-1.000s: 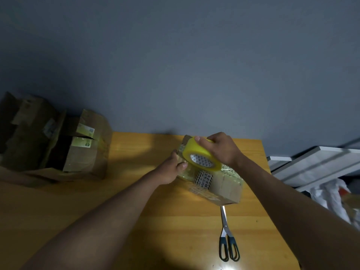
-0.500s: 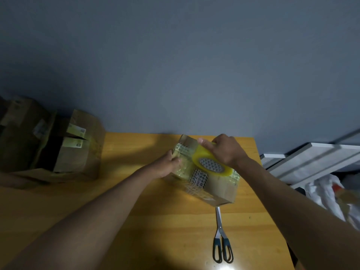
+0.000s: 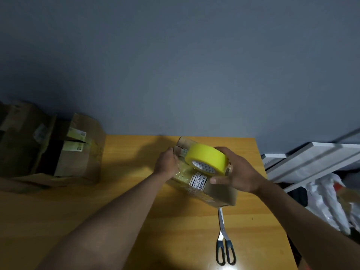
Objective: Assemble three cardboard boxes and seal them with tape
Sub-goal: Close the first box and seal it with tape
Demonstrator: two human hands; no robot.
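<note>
Several cardboard boxes sit heaped at the far left of the wooden surface, their flaps loose and some open, well apart from the work. Whether any of them is already sealed I cannot tell from here.

Near the middle, the left hand is pressed against the left end of the small cardboard box being worked on, fingers curled over its edge, pinning what looks like the free end of clear tape against the cardboard. That box lies on the surface toward its far right side, with a printed label and glossy tape wrinkles showing on its top face.

Over the box, the right hand grips the yellow tape roll, thumb below and fingers wrapped over the far side, the roll tilted and raised just above the box top.

So the step in hand appears to be sealing this box: a strip is being drawn off the roll across the top seam. The next move probably calls for pulling the roll rightward over the far edge, pressing the strip flat, then cutting it.

Scissors lie closed on the surface just in front of the box, within easy reach for that cut.
</note>
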